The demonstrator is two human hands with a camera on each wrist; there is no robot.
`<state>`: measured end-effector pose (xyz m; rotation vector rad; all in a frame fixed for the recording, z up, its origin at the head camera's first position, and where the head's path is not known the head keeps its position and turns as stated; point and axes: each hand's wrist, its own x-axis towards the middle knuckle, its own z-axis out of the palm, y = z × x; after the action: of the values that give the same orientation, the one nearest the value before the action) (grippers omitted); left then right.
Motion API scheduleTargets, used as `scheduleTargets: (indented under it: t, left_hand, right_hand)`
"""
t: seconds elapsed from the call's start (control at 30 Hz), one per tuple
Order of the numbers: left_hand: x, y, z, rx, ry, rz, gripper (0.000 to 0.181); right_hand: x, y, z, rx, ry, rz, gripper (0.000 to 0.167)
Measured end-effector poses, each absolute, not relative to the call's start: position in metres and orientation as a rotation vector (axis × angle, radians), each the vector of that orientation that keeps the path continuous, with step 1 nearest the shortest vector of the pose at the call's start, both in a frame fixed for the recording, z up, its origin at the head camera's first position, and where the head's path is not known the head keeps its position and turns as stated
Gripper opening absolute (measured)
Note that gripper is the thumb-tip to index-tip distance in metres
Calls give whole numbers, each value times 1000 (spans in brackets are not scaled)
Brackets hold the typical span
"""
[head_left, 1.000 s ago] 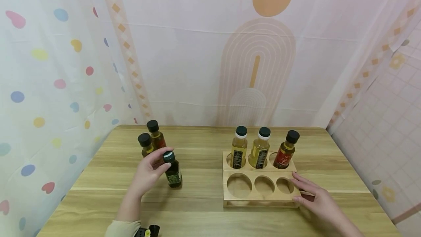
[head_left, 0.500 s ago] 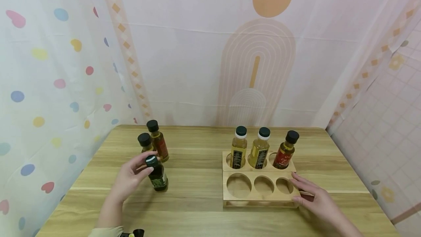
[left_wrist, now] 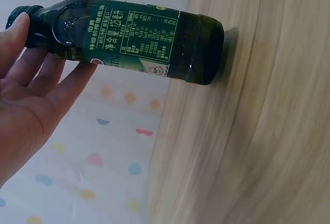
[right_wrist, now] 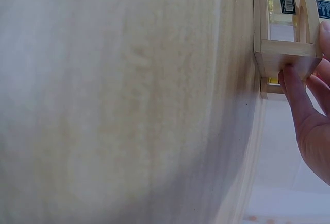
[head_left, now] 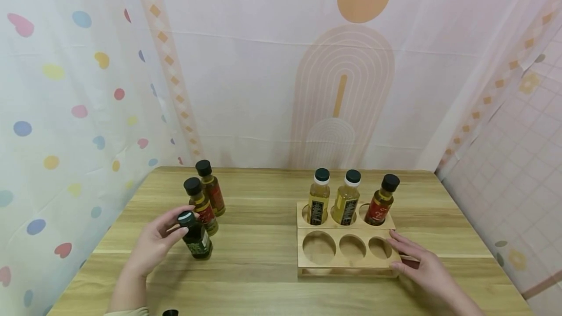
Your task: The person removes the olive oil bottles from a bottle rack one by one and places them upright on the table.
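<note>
My left hand (head_left: 151, 240) pinches a small dark green olive oil bottle (head_left: 197, 242) by its capped neck, thumb on one side. The bottle's green label faces the left wrist camera (left_wrist: 131, 33); its base is at or just above the tabletop, I cannot tell which. Just behind it stand two black-capped, red-labelled oil bottles, a nearer one (head_left: 204, 208) and a farther one (head_left: 215, 194). At the right, my right hand (head_left: 423, 262) rests its extended fingers and thumb against the right end of a two-tier wooden bottle rack (head_left: 344, 273).
In the rack's back row stand two pale-yellow oil bottles, one left (head_left: 318, 204) and one in the middle (head_left: 347, 204), plus a red-labelled bottle (head_left: 380, 206). Its front row has three round holes with no bottles. A patterned curtain (head_left: 246, 87) hangs behind the wooden table (head_left: 254, 286).
My left hand has carried the green bottle left and toward me, uncovering the nearer red-labelled bottle. The right hand and the rack have stayed put.
</note>
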<state>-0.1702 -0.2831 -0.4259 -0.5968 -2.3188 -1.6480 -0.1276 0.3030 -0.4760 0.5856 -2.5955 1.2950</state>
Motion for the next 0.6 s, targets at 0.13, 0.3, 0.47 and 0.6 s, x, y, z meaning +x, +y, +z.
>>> scheduleTargets:
  t: [0.13, 0.3, 0.47, 0.6]
  left_hand:
    - [-170, -287, -427, -609, -2316, -1669, 46]
    - [-171, -290, -426, -619, -2322, -1664, 45]
    - [-172, -293, -425, -637, -2315, -1690, 45]
    - [-172, -295, -425, -642, -2328, -1695, 46]
  right_hand:
    - [-127, 303, -476, 593, -2594, 1282, 48]
    - [-127, 303, -475, 594, -2593, 1263, 48]
    - [-127, 303, -475, 589, -2598, 1243, 48]
    - [-127, 302, -475, 594, -2596, 1247, 48]
